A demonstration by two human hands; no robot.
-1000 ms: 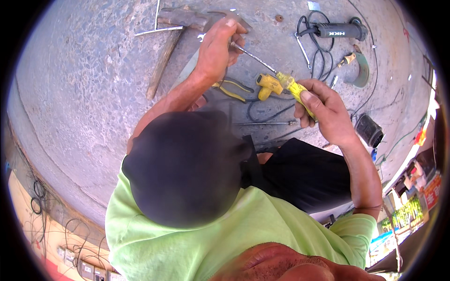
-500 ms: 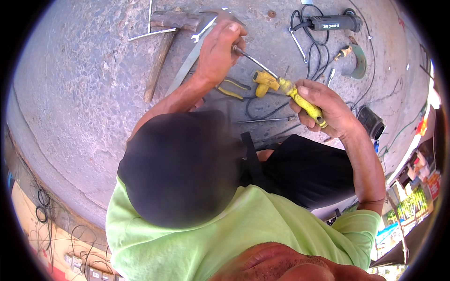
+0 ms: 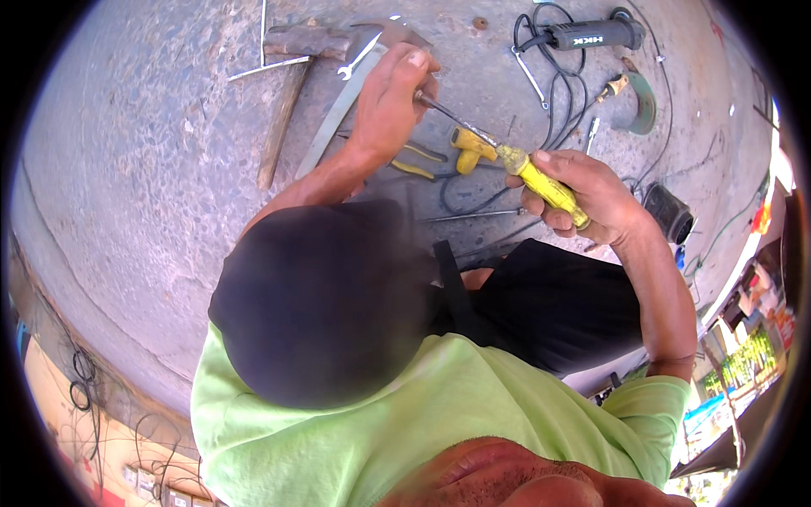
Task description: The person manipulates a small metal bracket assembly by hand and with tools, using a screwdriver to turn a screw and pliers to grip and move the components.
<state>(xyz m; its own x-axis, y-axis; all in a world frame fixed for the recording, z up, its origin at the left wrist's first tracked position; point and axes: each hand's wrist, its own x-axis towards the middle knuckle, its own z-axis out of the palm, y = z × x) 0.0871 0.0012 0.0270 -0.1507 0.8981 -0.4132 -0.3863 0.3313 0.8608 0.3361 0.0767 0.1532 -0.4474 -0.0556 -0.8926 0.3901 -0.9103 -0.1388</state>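
Observation:
My right hand [image 3: 587, 194] is closed around the yellow handle of a screwdriver [image 3: 545, 188]. Its thin metal shank slants up and left to my left hand [image 3: 393, 97], whose curled fingers grip the far end. The fingers hide the tip. Below the shank, a yellow plastic piece [image 3: 470, 150] rests on the ground near the pliers [image 3: 414, 160] with yellow grips. A long flat metal strip [image 3: 345, 108] runs behind my left wrist, with an open-ended wrench [image 3: 361, 57] beside its upper end.
A wooden-handled hammer [image 3: 287, 110] lies at the far left. Farther right are an angle grinder [image 3: 596, 34] with a looped black cord, a wrench [image 3: 530, 78], a green curved piece [image 3: 644, 103] and a black cylindrical part [image 3: 669, 213]. My black-clad knee [image 3: 321, 304] covers the near ground.
The screwdriver handle has turned slightly in my right hand, and the fingers there have shifted. My left hand keeps its grip on the shank. The whole view has moved a little.

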